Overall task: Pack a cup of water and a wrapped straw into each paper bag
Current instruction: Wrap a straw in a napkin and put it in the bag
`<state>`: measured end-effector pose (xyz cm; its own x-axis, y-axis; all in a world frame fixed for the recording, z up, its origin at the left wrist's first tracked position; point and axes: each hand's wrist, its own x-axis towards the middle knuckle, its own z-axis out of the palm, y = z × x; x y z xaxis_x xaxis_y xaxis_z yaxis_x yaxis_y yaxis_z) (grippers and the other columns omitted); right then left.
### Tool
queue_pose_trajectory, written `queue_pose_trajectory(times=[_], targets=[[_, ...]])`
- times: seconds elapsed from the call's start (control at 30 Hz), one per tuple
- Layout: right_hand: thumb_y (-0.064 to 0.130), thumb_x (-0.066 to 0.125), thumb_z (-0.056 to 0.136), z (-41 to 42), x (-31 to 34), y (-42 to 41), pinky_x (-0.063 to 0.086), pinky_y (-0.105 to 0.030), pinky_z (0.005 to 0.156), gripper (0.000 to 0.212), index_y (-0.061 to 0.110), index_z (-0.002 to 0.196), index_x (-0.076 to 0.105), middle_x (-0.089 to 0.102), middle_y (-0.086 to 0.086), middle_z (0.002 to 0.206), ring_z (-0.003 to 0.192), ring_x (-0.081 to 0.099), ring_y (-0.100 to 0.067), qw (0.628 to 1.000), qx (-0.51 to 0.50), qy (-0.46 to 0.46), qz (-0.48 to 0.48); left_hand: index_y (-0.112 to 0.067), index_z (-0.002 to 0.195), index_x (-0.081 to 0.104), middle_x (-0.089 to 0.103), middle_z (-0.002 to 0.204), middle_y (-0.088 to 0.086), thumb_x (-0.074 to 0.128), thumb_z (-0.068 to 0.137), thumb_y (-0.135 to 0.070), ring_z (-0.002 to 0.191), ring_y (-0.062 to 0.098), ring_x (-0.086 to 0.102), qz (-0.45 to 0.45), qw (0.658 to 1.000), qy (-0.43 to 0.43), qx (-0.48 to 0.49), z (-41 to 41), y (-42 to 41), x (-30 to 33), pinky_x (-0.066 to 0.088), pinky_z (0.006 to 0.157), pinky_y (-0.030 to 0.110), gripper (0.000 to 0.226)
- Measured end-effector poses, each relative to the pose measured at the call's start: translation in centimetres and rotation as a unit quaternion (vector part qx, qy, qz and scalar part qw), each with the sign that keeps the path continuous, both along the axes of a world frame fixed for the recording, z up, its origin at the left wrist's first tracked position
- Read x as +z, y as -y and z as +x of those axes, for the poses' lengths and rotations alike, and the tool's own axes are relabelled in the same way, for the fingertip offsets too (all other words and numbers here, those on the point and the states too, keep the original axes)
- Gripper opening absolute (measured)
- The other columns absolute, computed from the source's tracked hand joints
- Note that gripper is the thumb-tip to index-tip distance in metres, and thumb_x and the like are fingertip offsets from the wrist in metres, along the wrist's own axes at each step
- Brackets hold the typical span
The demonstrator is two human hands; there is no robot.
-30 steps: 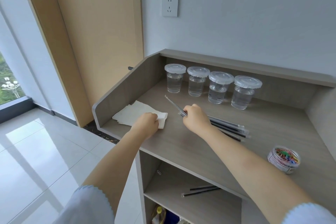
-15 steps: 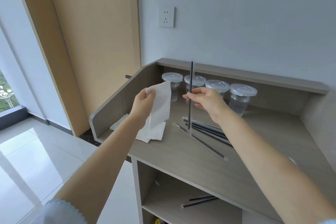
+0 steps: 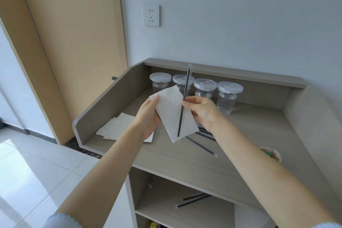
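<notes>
Bags mostly lay flat at centre-left of the worktop, four cups unpacked behind, while my left hand gripped one bag and my right hand pinched a wrapped straw against it.

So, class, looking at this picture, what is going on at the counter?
A person stands at a counter. The left hand holds a flat white paper bag up, and the right hand pinches a wrapped straw upright against it. Four lidded cups of water wait at the back; more bags and straws lie on the counter.
</notes>
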<state>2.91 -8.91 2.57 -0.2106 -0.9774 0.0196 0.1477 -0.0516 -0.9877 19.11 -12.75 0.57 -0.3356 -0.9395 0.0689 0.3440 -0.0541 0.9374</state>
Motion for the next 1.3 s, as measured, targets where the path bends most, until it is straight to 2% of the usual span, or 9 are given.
queue_pose_trajectory(times=[0.17,0.23,0.37,0.6,0.9,0.97,1.1,1.2,1.3], targets=[[-0.007,0.064,0.082,-0.4,0.2,0.1,0.055,-0.022,0.067,0.019,0.011,0.083,0.061,0.070,0.006,0.064,0.068,0.065,-0.012,0.997,-0.017,0.062,-0.041,-0.008,0.120,0.058,0.069,0.111,0.010,0.051,0.095,-0.032,0.099,0.024,0.067,0.030,0.998,0.037,-0.050,-0.3,-0.8,-0.7,0.055,0.087,0.038,0.035],[-0.009,0.065,0.081,-0.3,0.3,0.0,0.056,-0.024,0.071,0.024,0.013,0.089,0.061,0.070,0.003,0.072,0.070,0.066,-0.011,0.997,-0.016,0.056,-0.054,-0.009,0.109,0.062,0.072,0.099,0.005,0.058,0.092,-0.018,0.088,0.019,0.070,0.028,0.995,0.060,-0.079,-0.6,-1.3,-1.2,0.058,0.079,0.034,0.020],[-0.008,0.066,0.081,-0.1,0.2,-0.5,0.052,-0.032,0.084,0.026,0.015,0.093,0.063,0.068,-0.001,0.083,0.079,0.065,-0.015,0.997,-0.025,0.025,-0.063,-0.009,0.104,0.065,0.072,0.094,0.004,0.071,0.081,-0.003,0.087,0.019,0.068,0.019,0.990,0.118,-0.068,-1.5,-2.1,-1.8,0.055,0.083,0.032,0.025],[0.004,0.063,0.087,-0.3,0.0,-2.5,0.051,-0.034,0.086,0.013,0.012,0.098,0.064,0.067,-0.005,0.093,0.085,0.063,-0.019,0.999,0.003,0.025,-0.024,-0.013,0.091,0.065,0.070,0.089,0.002,0.073,0.079,-0.001,0.081,0.015,0.067,0.011,0.989,0.141,-0.054,-1.7,-3.0,-2.6,0.055,0.075,0.028,0.019],[0.002,0.061,0.090,-1.0,-0.1,-7.0,0.054,-0.023,0.079,0.012,0.010,0.099,0.063,0.067,0.001,0.089,0.082,0.064,-0.009,0.989,-0.047,-0.137,0.016,-0.013,0.093,0.066,0.070,0.097,0.004,0.073,0.081,-0.010,0.097,0.025,0.066,0.010,0.967,0.216,-0.136,-2.2,-4.9,-3.8,0.052,0.091,0.040,0.014],[0.004,0.062,0.090,-2.1,0.4,-8.3,0.054,-0.024,0.080,0.012,0.011,0.098,0.064,0.069,0.001,0.090,0.083,0.065,-0.009,0.980,-0.084,-0.180,0.014,-0.015,0.090,0.067,0.071,0.092,0.000,0.067,0.087,-0.013,0.091,0.019,0.067,-0.014,0.961,0.227,-0.160,-3.1,-5.4,-3.5,0.055,0.084,0.032,0.003],[0.004,0.062,0.089,-5.3,2.1,-11.8,0.045,-0.011,0.071,0.011,0.014,0.085,0.064,0.067,0.009,0.080,0.068,0.060,0.007,0.939,-0.160,-0.305,-0.005,-0.012,0.081,0.068,0.067,0.073,-0.006,0.061,0.091,-0.011,0.071,0.009,0.060,-0.133,0.948,0.263,-0.121,-6.8,-6.5,-2.0,0.045,0.067,0.019,0.013],[0.006,0.063,0.088,-8.1,3.6,-15.2,0.041,-0.016,0.067,0.009,0.012,0.082,0.062,0.067,0.004,0.076,0.065,0.056,0.000,0.895,-0.217,-0.389,0.003,-0.010,0.097,0.070,0.066,0.086,-0.002,0.059,0.091,-0.013,0.079,0.010,0.057,-0.251,0.907,0.321,-0.106,-11.0,-8.6,0.4,0.039,0.063,0.020,0.013],[0.008,0.065,0.087,-11.4,5.5,-19.2,0.038,-0.024,0.067,0.008,0.001,0.084,0.062,0.070,-0.019,0.086,0.069,0.057,-0.021,0.856,-0.294,-0.425,-0.002,-0.009,0.109,0.068,0.067,0.103,-0.001,0.057,0.091,-0.015,0.097,0.012,0.060,-0.339,0.878,0.312,-0.127,-15.5,-11.9,3.3,0.043,0.075,0.015,0.022]])
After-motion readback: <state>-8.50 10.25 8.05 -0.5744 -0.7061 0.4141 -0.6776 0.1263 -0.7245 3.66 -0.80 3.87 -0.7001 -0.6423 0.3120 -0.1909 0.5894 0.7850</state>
